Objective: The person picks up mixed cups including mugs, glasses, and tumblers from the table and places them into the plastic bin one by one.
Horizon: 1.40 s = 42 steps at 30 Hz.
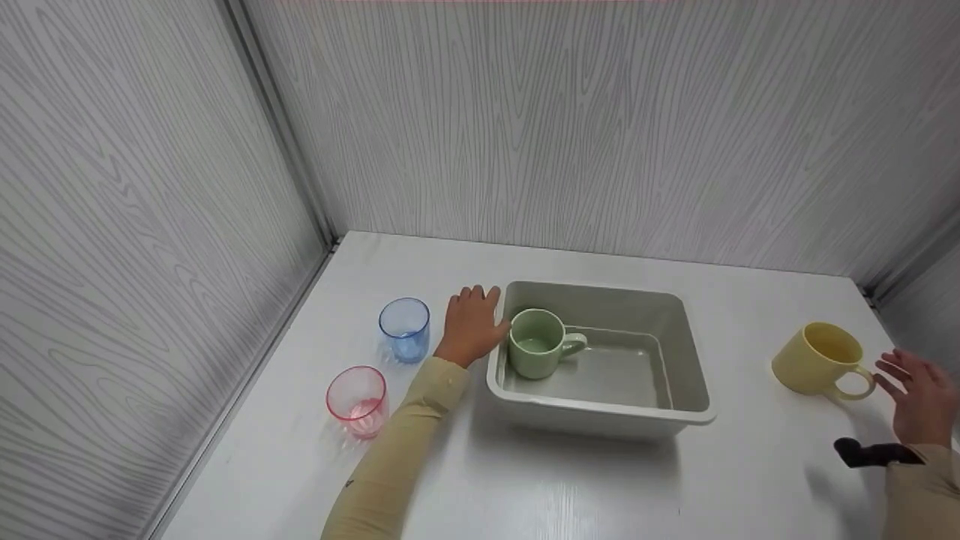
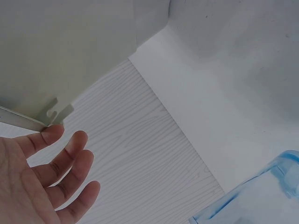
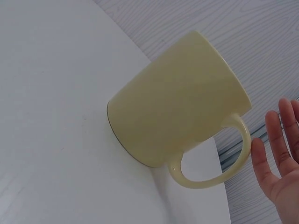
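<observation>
A grey-green plastic bin stands on the table with a green mug upright inside at its left end. My left hand is at the bin's left rim, fingers spread, the thumb at the edge near the green mug. In the left wrist view the fingers are relaxed beside the bin wall and hold nothing. To the right stands a yellow mug, its handle facing my right hand. In the right wrist view a fingertip lies against or very near the handle; nothing is gripped.
Left of the bin stand a clear blue glass and a clear pink glass, both close to my left forearm. Wood-grain panels rise at the back and on both sides of the white table.
</observation>
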Available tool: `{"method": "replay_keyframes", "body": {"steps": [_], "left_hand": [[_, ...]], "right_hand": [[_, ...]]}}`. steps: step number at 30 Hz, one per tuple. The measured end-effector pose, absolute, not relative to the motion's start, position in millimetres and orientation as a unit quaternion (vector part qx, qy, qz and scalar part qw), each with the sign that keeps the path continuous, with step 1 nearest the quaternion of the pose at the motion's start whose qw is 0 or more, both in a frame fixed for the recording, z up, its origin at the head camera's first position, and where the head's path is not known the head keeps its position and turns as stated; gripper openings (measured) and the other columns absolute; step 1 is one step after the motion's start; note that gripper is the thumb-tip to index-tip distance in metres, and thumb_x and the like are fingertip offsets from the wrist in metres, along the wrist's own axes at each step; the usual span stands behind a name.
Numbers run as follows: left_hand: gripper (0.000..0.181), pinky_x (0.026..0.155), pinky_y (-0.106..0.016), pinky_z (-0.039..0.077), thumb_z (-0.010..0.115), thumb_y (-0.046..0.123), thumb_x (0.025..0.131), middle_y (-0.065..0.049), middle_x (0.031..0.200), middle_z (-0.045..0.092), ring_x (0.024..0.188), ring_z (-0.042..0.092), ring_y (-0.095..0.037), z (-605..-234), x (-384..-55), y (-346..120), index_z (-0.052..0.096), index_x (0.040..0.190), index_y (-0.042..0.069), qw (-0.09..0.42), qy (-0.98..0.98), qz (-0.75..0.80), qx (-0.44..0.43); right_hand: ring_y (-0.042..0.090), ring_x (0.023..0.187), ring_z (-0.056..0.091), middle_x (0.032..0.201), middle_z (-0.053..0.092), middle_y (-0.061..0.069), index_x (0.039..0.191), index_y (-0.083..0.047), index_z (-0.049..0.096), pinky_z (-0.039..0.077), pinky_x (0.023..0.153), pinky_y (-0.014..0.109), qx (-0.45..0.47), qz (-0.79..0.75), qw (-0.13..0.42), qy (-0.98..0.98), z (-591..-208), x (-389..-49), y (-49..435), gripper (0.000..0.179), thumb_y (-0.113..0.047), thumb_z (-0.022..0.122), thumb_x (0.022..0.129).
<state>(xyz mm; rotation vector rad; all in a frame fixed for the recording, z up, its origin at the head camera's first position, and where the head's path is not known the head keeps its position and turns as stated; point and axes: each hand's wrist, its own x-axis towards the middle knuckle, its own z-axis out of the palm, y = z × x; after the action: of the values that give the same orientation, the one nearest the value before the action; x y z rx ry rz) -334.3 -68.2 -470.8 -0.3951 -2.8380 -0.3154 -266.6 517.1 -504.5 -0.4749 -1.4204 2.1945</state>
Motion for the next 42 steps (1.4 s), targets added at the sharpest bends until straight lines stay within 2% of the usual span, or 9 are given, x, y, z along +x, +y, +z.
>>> {"method": "replay_keyframes", "body": {"steps": [8,15,28,37,42], "left_hand": [[0.046,0.083,-0.046,0.043,0.058,0.035,0.084,-0.017,0.105,0.059,0.098,0.054,-0.033,-471.9,-334.9,-67.7,0.054,0.12,0.007,0.135,-0.975,-0.114,-0.137],[0.043,0.081,-0.046,0.043,0.058,0.034,0.083,-0.017,0.102,0.059,0.096,0.054,-0.034,-472.9,-335.4,-68.0,0.055,0.116,0.006,0.144,-0.973,-0.114,-0.138],[0.047,0.087,-0.046,0.042,0.057,0.037,0.086,-0.016,0.109,0.058,0.102,0.053,-0.032,-472.5,-335.7,-67.7,0.052,0.123,0.008,0.108,-0.98,-0.103,-0.132],[0.046,0.084,-0.045,0.043,0.059,0.037,0.084,-0.016,0.104,0.059,0.098,0.054,-0.033,-473.3,-334.9,-67.0,0.054,0.12,0.008,0.132,-0.977,-0.1,-0.135],[0.047,0.085,-0.045,0.043,0.058,0.037,0.085,-0.016,0.107,0.058,0.1,0.054,-0.032,-472.3,-334.9,-67.6,0.053,0.122,0.008,0.124,-0.978,-0.099,-0.132]], "right_hand": [[0.007,0.084,0.061,0.089,0.066,-0.003,0.098,-0.01,0.063,0.051,0.066,0.013,-0.196,0.793,0.24,-0.525,-505.8,-266.5,517.9,0.011,-0.018,0.063,0.089],[0.007,0.08,0.064,0.085,0.068,-0.002,0.096,-0.009,0.064,0.051,0.065,0.015,-0.188,0.803,0.234,-0.515,-507.8,-264.5,519.1,0.009,-0.014,0.062,0.09],[0.008,0.08,0.065,0.083,0.068,-0.001,0.097,-0.008,0.064,0.051,0.065,0.017,-0.178,0.821,0.213,-0.499,-516.3,-263.5,521.3,0.01,-0.012,0.064,0.087],[0.006,0.082,0.062,0.084,0.067,-0.004,0.094,-0.01,0.064,0.05,0.064,0.015,-0.224,0.795,0.222,-0.518,-519.4,-265.8,518.6,0.009,-0.016,0.066,0.087],[0.005,0.08,0.063,0.083,0.068,-0.005,0.092,-0.01,0.065,0.051,0.062,0.015,-0.236,0.797,0.225,-0.508,-521.6,-268.0,519.2,0.008,-0.013,0.067,0.085]]}}
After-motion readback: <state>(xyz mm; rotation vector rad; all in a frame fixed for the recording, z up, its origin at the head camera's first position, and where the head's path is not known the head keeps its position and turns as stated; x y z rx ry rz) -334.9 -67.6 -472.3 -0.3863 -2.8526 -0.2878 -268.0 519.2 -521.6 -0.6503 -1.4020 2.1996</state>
